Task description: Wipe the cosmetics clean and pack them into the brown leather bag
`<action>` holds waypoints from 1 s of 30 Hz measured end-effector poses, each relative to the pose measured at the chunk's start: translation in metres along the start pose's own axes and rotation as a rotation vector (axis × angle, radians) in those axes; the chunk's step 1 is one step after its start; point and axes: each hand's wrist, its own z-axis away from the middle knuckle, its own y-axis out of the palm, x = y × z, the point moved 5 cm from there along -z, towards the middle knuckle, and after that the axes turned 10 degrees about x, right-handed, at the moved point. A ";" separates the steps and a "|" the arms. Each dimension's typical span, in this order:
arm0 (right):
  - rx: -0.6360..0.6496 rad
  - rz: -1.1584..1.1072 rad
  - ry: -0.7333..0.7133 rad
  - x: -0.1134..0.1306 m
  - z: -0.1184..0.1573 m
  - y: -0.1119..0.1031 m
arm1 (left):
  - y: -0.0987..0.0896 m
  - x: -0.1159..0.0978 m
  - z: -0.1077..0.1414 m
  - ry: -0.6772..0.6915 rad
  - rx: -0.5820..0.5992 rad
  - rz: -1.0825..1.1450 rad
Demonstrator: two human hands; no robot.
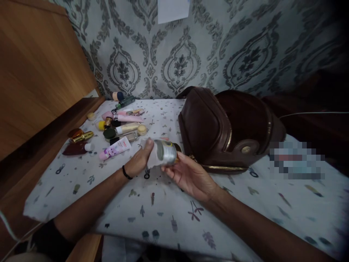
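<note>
Silver and green, that cylindrical container is held just left of the zippered leather bag! The left hand has its fingers grasping the whitish end; the right hand's fingers grip the other. Farther left of the bag, a white-and-purple squeeze tube lies among cosmetics.

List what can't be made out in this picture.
All in the head view:
Held container: its label is too blurred and small to read.
Left hand: most fingers hidden behind the container.
Brown bag: inside hidden by its walls.
Pixelated patch: masks whatever lies there.
White paper: cut off by the top edge.
</note>
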 end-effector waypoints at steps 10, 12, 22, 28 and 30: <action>-0.033 0.001 -0.063 -0.002 -0.001 0.002 | 0.006 -0.017 0.011 0.207 0.052 -0.070; -0.058 0.031 -0.082 -0.001 0.000 0.003 | 0.004 -0.019 0.013 0.242 0.005 -0.194; -0.101 0.043 -0.080 -0.002 0.000 -0.003 | 0.013 -0.047 0.020 0.540 -0.070 -0.635; 0.043 -0.130 0.086 -0.007 -0.001 0.000 | 0.023 -0.058 0.026 0.703 -0.003 -0.792; 0.054 -0.149 0.114 -0.007 -0.001 0.001 | 0.023 -0.055 0.024 0.656 0.004 -0.809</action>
